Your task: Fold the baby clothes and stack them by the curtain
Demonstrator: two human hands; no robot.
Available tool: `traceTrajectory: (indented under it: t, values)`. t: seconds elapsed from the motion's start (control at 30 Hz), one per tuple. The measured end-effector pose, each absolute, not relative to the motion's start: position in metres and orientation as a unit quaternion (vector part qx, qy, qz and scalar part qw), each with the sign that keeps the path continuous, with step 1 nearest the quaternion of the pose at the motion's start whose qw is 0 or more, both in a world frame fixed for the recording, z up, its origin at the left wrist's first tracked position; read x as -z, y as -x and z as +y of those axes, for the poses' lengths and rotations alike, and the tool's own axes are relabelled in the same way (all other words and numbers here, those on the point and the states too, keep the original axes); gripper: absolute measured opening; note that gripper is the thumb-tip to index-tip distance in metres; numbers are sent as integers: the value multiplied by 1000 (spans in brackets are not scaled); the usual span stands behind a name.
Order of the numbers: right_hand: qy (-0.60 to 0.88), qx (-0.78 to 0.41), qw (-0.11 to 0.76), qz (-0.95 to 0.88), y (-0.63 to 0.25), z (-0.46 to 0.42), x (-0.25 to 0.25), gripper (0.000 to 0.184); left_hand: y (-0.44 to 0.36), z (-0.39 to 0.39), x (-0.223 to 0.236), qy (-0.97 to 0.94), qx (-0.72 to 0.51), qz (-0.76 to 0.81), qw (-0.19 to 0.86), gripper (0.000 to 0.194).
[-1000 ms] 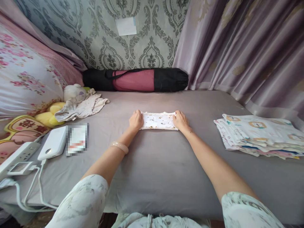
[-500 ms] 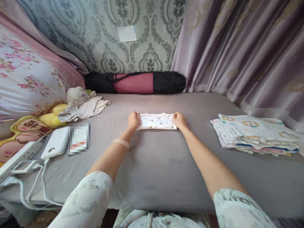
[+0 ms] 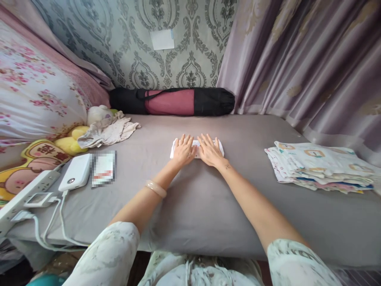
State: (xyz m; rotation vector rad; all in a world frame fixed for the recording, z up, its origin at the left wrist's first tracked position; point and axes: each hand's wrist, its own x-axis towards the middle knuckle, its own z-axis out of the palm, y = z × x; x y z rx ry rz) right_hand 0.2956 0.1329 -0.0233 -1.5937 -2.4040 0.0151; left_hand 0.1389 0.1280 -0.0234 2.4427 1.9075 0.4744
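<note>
A small folded white cloth (image 3: 220, 148) with a printed pattern lies on the grey sheet (image 3: 202, 206), mostly covered by my hands. My left hand (image 3: 183, 151) rests flat on its left half, fingers spread and pointing away from me. On the right half, my right hand (image 3: 210, 151) presses flat in the same way, its thumb near the left one. Neither hand grips the cloth. Only its ends and a narrow strip between the hands show.
To the right sits a stack of folded printed cloths (image 3: 318, 165). At left are a crumpled cloth (image 3: 111, 131), a white power bank (image 3: 75, 171), a power strip (image 3: 32, 198) with cables, and plush toys. A black and red rolled bag (image 3: 171, 101) lies along the wall.
Both hands have let go of the cloth's ends and moved inward, now lying flat on top with fingers spread. The view has shifted slightly.
</note>
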Motion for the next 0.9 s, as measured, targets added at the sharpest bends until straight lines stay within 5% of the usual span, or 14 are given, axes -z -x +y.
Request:
traceTrajectory:
  t: [0.9]
  values:
    - [546, -79, 60, -832, -287, 144, 43, 52, -130, 146, 49, -795, -50, 602, 54, 52]
